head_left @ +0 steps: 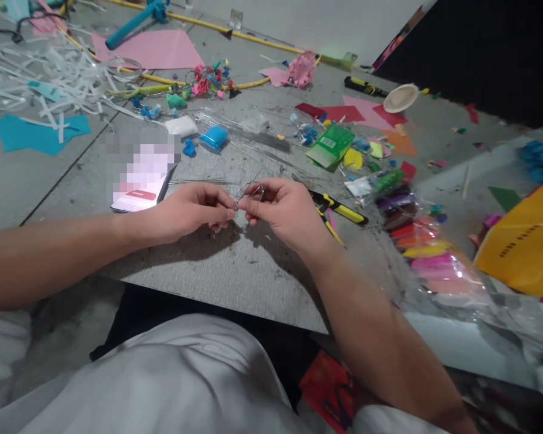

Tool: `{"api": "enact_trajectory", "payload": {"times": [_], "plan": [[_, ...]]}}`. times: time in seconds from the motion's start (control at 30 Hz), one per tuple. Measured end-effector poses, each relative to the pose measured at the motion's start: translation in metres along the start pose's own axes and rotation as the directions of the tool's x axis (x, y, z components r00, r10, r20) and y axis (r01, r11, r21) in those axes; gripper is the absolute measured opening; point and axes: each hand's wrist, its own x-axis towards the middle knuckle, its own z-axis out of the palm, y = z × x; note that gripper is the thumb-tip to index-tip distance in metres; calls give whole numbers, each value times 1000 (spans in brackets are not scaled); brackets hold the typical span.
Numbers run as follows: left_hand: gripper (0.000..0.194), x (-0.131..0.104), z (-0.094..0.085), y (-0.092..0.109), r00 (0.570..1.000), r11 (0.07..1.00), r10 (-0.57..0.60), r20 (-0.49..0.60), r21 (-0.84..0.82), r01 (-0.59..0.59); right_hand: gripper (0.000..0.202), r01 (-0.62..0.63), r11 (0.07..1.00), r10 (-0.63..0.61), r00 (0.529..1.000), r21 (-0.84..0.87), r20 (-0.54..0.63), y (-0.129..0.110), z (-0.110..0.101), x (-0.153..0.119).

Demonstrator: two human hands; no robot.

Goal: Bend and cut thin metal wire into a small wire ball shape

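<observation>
Both hands meet over the near part of the grey table (185, 265). Between them is a thin silvery wire (259, 190), bent into a loop on the right side. My left hand (193, 208) pinches one part of it between thumb and fingers. My right hand (283, 208) grips the looped part, its thumb pointing left. The fingertips almost touch, so the middle of the wire is partly hidden. Just left of my left hand lies a phone (140, 181) with a lit, blurred screen. Black-and-yellow pliers (339, 211) rest beyond my right wrist.
Straight wires (248, 141) lie behind the hands, near a blue clay packet (214, 138) and a green packet (329, 146). Colourful clay packs (434, 253) and a yellow bag (525, 241) are at right. White paper strips (72, 78) cover the far left. A black-and-yellow cutter (364, 86) lies farther back.
</observation>
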Motion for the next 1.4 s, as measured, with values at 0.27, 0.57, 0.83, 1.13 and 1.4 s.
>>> {"api": "enact_trajectory", "payload": {"times": [0.27, 0.57, 0.83, 1.13, 1.4], "plan": [[17, 1, -1, -1, 999, 998, 32, 23, 58, -33, 51, 41, 999, -41, 998, 3, 50, 6, -2, 3], [21, 4, -5, -9, 999, 998, 37, 30, 43, -38, 38, 28, 999, -27, 999, -24, 35, -1, -5, 3], [19, 5, -9, -11, 998, 997, 52, 23, 54, -53, 43, 36, 991, -32, 999, -128, 32, -7, -1, 0], [22, 2, -6, -10, 992, 986, 123, -10, 111, -121, 40, 54, 985, -52, 999, -166, 13, -9, 1, -4], [9, 1, -1, -6, 999, 999, 39, -35, -7, -39, 32, 76, 986, -69, 996, -146, 47, -13, 3, -10]]}}
